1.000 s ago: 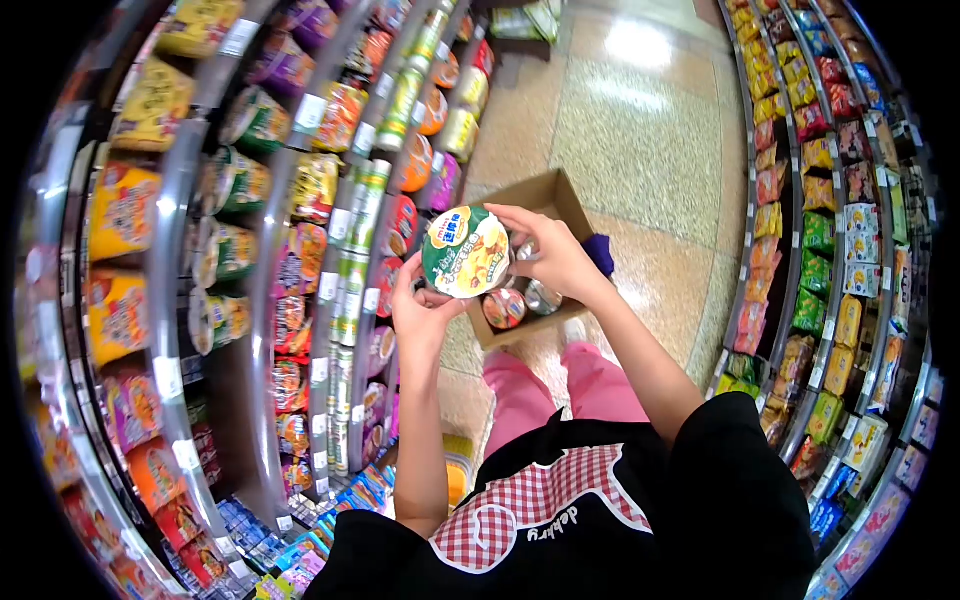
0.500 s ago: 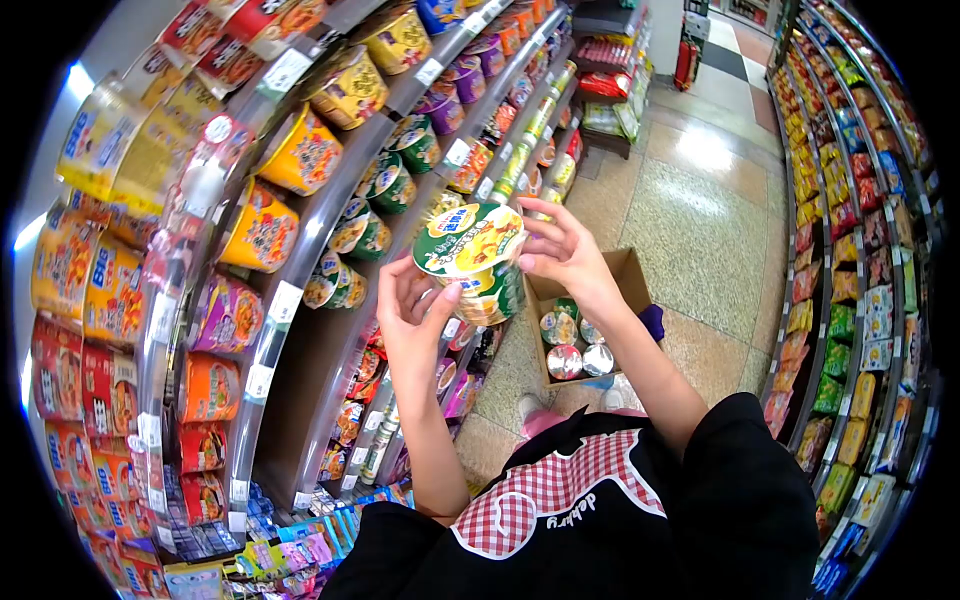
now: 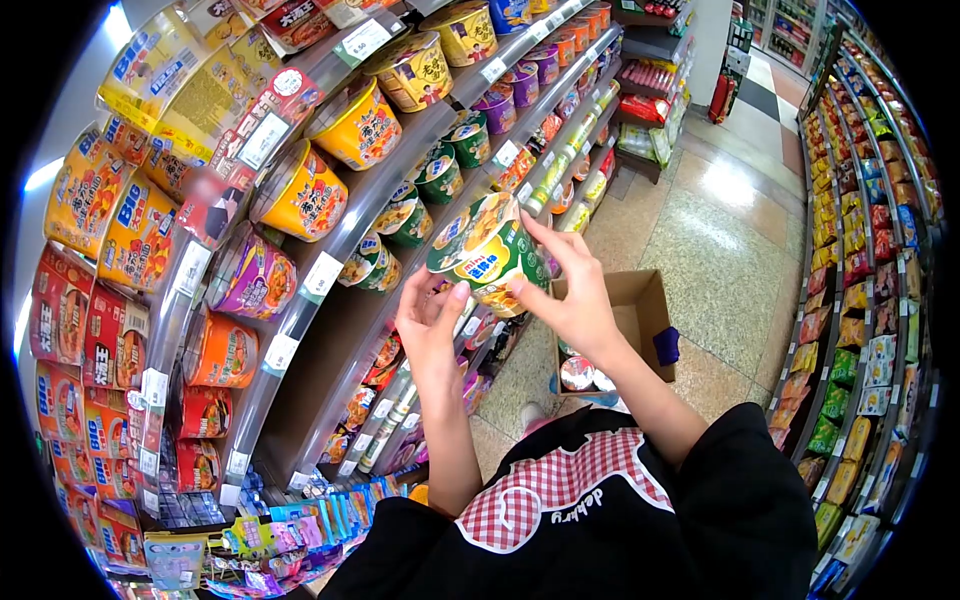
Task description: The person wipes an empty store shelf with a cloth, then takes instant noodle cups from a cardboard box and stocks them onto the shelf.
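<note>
A green and white noodle cup (image 3: 485, 250) with a printed lid is held up between my two hands, its lid tilted toward the shelf. My left hand (image 3: 437, 325) grips its lower left side, thumb in front. Around its right side are the fingers and thumb of my right hand (image 3: 572, 290). Matching green cups (image 3: 405, 215) stand on the shelf just beyond and to the left. Below my right forearm, an open cardboard box (image 3: 640, 300) on the floor holds several cups (image 3: 577, 373), partly hidden by the arm.
Shelves (image 3: 340, 255) of noodle cups and tubs curve along the left. Packaged snacks fill the right shelves (image 3: 840, 330). A tiled aisle floor (image 3: 715, 240) runs between them. Purple cloth (image 3: 667, 346) hangs at the box's right side. Small colourful packets (image 3: 290, 530) lie at the lower left.
The view has swung toward the left shelves. Both hands have turned the held cup, so its lid print now shows at another angle and the cup leans toward the shelf.
</note>
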A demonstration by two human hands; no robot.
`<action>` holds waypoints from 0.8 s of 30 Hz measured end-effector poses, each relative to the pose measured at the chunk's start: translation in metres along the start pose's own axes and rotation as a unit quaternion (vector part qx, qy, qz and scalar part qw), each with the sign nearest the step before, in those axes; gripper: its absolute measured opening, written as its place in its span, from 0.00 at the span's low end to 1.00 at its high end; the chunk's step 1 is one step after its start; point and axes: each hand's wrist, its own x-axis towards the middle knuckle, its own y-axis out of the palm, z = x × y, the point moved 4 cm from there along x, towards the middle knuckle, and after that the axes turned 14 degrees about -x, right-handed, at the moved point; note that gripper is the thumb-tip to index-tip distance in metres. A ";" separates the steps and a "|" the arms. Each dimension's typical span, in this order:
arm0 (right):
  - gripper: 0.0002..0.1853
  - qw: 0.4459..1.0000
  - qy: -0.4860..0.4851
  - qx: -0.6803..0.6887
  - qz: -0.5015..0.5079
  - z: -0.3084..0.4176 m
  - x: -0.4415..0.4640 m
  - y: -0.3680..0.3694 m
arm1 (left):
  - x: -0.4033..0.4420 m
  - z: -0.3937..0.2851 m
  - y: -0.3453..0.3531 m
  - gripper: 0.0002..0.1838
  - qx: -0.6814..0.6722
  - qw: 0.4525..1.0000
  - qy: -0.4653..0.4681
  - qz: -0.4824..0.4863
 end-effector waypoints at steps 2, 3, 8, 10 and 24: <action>0.47 0.999 -0.010 -0.022 0.038 0.002 0.002 0.008 | 0.003 0.002 -0.006 0.26 -0.005 1.000 -0.005 -0.001; 0.49 0.998 -0.038 -0.038 0.027 0.002 0.002 0.012 | 0.004 0.006 -0.009 0.25 -0.024 0.999 -0.021 0.002; 0.58 0.996 -0.059 -0.064 0.029 -0.010 0.000 0.038 | 0.002 0.023 -0.031 0.24 -0.039 0.995 -0.094 0.013; 0.58 0.997 -0.033 -0.047 0.055 -0.015 0.000 0.053 | 0.004 0.026 -0.040 0.25 -0.025 0.997 -0.072 -0.016; 0.52 0.996 0.041 -0.068 0.033 -0.046 -0.030 0.118 | -0.003 0.044 -0.077 0.27 0.116 0.981 -0.098 -0.118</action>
